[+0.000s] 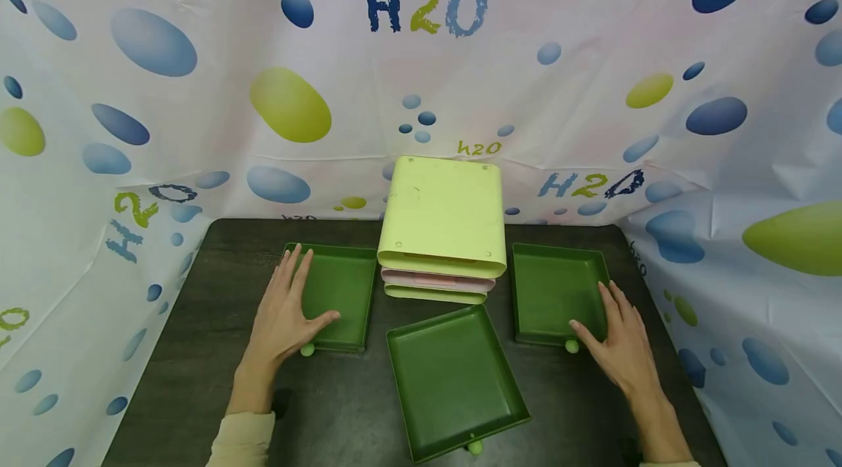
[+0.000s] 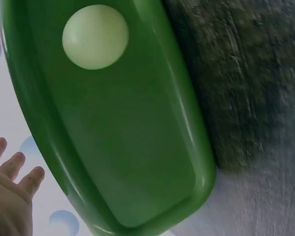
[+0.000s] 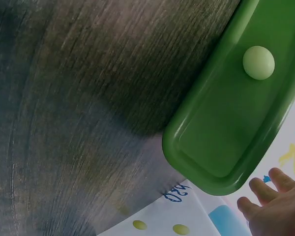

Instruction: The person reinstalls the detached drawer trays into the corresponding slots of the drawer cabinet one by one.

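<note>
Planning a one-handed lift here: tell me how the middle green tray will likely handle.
The middle green tray is probably stiff, as its walls run straight without sagging. It looks light for its size, being shallow and thin-walled. Its broad, flat shape makes rolling unlikely.

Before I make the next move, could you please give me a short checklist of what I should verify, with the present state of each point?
1. Left hand at the left drawer: ok.
2. Right hand at the right drawer: ok.
3. Either side drawer gripped: not ok; both hands have their fingers spread, none curled round a rim.
4. Middle drawer squared with the yellow-and-pink rack: not ok; it lies turned at an angle in front.
5. Left knob, right knob and middle knob on the near sides: ok.
6. Inside of the rack free: cannot tell; its interior is hidden.
</note>
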Tool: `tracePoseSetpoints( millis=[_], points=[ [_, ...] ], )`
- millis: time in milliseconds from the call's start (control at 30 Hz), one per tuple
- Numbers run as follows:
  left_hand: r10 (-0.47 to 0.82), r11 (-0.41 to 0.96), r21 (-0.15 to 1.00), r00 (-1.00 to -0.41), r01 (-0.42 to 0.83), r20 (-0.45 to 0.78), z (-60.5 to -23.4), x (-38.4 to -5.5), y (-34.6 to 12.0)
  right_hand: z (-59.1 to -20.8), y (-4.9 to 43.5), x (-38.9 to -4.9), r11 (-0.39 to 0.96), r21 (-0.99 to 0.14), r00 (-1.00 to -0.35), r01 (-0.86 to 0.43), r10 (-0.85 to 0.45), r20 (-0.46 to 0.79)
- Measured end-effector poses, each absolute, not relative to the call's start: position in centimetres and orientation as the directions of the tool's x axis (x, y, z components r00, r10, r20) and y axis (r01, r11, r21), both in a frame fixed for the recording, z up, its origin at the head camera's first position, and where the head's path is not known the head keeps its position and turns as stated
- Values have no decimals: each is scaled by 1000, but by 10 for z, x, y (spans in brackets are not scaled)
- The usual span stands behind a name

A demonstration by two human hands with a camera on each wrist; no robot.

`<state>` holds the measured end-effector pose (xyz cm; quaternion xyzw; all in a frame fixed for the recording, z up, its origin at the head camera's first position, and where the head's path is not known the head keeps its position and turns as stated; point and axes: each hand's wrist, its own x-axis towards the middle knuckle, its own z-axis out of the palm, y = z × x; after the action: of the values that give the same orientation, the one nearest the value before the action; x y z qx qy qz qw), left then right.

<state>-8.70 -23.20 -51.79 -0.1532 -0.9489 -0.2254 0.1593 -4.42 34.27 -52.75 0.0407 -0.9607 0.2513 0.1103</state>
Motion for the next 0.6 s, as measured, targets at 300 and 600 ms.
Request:
tracePoseSetpoints(
  millis=[300, 600],
  points=[
    [220, 824, 412, -890, 389, 399, -516, -94, -225, -527, 345, -48, 864, -490, -973, -118, -3, 230],
    [242, 744, 496, -873, 447, 424, -514, -106, -207, -533, 350, -58, 860, -501, -971, -95, 32, 239]
  ],
)
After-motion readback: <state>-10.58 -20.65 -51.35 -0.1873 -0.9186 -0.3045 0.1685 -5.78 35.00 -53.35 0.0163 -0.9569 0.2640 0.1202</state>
